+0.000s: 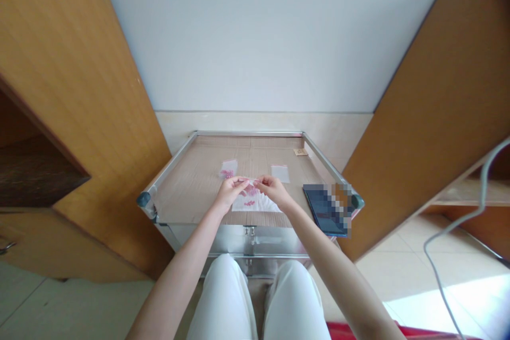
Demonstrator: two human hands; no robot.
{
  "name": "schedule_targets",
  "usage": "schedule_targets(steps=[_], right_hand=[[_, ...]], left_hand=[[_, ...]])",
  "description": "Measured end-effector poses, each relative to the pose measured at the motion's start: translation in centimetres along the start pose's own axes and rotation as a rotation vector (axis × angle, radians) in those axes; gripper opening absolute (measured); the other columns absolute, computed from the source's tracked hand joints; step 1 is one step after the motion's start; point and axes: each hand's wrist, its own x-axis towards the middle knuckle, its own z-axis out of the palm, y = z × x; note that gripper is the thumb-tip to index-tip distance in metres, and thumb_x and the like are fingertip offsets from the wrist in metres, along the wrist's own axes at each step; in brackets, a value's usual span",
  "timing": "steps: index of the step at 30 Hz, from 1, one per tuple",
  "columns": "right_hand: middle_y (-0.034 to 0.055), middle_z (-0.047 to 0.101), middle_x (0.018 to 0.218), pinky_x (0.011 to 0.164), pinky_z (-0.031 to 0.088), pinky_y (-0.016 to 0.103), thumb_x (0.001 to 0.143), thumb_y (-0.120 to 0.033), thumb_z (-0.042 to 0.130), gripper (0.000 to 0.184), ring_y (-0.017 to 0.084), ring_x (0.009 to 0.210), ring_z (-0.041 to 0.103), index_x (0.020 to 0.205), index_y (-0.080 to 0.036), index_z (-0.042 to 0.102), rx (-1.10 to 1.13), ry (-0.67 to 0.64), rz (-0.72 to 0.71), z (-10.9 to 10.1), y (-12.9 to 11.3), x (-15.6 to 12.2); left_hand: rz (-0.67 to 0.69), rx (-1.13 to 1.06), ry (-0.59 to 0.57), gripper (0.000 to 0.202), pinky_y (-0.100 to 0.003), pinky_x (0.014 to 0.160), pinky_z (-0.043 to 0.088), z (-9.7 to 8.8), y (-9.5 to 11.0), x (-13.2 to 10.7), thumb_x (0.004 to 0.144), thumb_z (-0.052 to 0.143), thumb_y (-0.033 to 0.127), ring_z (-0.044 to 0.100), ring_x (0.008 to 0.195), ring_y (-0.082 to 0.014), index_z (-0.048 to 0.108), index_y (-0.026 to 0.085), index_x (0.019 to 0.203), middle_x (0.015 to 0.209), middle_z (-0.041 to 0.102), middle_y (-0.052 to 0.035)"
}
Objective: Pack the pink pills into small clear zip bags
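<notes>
My left hand [230, 191] and my right hand [273, 189] meet over the table's middle, thumbs and fingers pinched. Between them stretches the edge of a small clear plastic bag [249, 179], with a pinkish strip along its top. Under the hands lies a white sheet [239, 205], partly covered by my right hand, bearing a little cluster of pink-red pieces [249, 203] too small to identify. Beyond my left hand rests another clear bag [228, 168] with similar pink pieces in it. A flat, pale bag [280, 173] lies beyond my right hand.
The low table [187, 186] has a wood-patterned top and metal edging. On its right lies a dark tablet or phone [323, 210], partly pixelated. A small tan card [300, 152] is at the far right. Wooden cabinets [119, 143] flank both sides; a grey cable [454, 228] hangs at right.
</notes>
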Motion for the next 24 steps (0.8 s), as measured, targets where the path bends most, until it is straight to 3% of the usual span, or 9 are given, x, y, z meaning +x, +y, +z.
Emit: schedule_targets(steps=[17,24], right_hand=[[0.0006,0.056,0.057,0.051,0.036,0.021,0.063,-0.030,0.055,0.016,0.009,0.052,0.048,0.062,-0.014,0.055,0.075,0.072,-0.012,0.47,-0.26,0.16],[0.0002,0.057,0.056,0.050,0.037,0.021,0.062,-0.027,0.055,0.013,0.010,0.051,0.050,0.061,-0.015,0.054,0.104,0.039,-0.011,0.77,-0.30,0.10]], left_hand=[[0.035,0.009,0.021,0.025,-0.024,0.053,0.046,0.64,0.22,0.22,0.063,0.062,0.033,0.058,0.059,-0.0129,0.059,0.011,0.075,0.065,0.063,-0.0038],[0.011,-0.009,-0.047,0.022,-0.023,0.053,0.045,0.67,0.28,0.06,0.065,0.061,0.033,0.056,0.056,-0.0111,0.056,0.012,0.071,0.062,0.060,-0.0017]])
